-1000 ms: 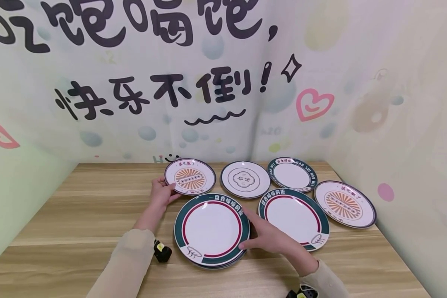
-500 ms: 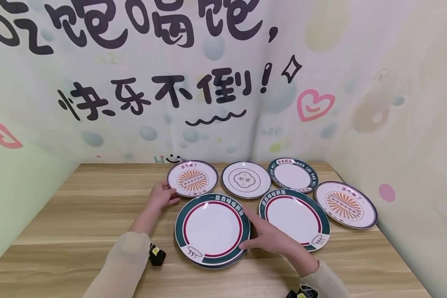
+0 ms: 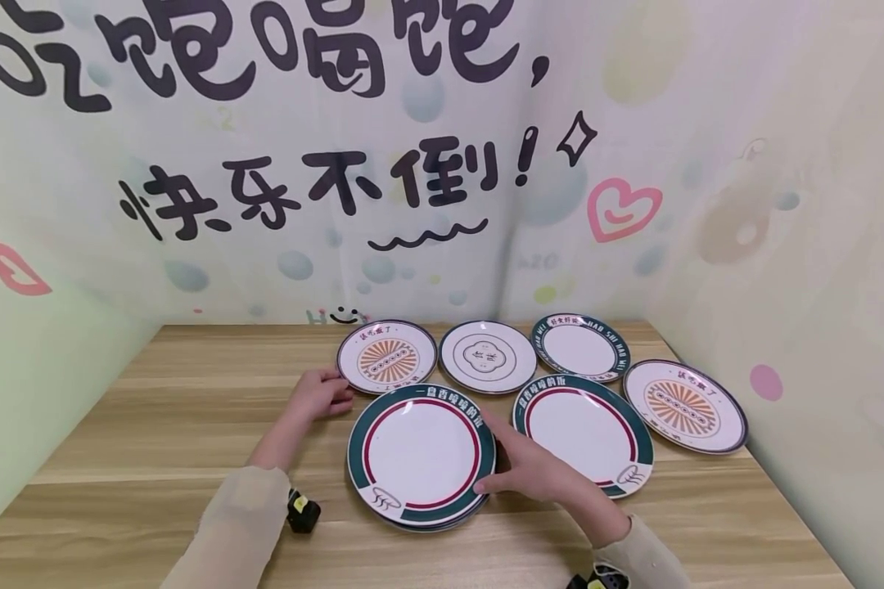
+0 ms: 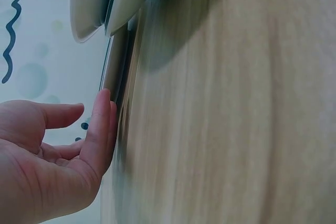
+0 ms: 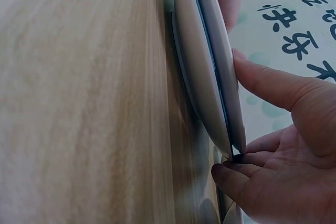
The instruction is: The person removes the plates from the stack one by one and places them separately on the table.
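My right hand point(image 3: 525, 463) grips the right rim of two stacked plates, the top one a green-rimmed plate point(image 3: 421, 452) with a red ring. In the right wrist view the thumb presses on the upper plate point(image 5: 224, 59) and the fingertips curl under the edge of the lower plate point(image 5: 195, 66). Beyond the stack, a white plate with an orange sunburst point(image 3: 387, 358) lies at the back left. Beside its lower left rim is my left hand point(image 3: 318, 396), fingers relaxed, fingertips right at the rim. The left wrist view shows those fingers point(image 4: 97, 132) straight, the thumb apart.
Right of the sunburst plate stands a white plate with a central emblem point(image 3: 489, 357). Further right are a lettered green-rimmed plate point(image 3: 578, 348), a second red-ringed plate point(image 3: 580, 433) and another sunburst plate point(image 3: 683, 406) near the side wall. Wooden table point(image 3: 155, 458) spreads left.
My left hand has let go of the back-left sunburst plate's rim and drawn back slightly. That plate now sits a little further right and nearer. The right hand keeps its grip on the stack.
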Demonstrator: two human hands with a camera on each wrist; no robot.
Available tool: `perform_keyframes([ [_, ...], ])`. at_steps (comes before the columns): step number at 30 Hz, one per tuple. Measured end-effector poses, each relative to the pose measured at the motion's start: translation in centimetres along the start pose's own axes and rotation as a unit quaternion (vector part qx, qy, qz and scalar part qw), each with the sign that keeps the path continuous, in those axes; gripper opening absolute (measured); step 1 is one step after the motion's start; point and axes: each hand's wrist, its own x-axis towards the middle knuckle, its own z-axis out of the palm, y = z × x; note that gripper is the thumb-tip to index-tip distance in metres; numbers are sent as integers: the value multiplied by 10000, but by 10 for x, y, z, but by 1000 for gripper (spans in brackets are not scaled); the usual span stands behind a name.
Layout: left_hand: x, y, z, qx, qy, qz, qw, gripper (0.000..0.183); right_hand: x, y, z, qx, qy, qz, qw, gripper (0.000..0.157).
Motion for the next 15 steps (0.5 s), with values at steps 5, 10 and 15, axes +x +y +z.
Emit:
perform_keyframes([
  [5,0,-2,0,87,-33,47,9999,52,1,1,1,-33,4,54,10000,102],
  [10,-3,-3,-1,118,-46,88,9999,50,1,1,0,-36,1,67,10000,102],
  [15,-12,-2,-2,2,-100,59,9999,43,1,1,1,-50,5,69,10000,101],
])
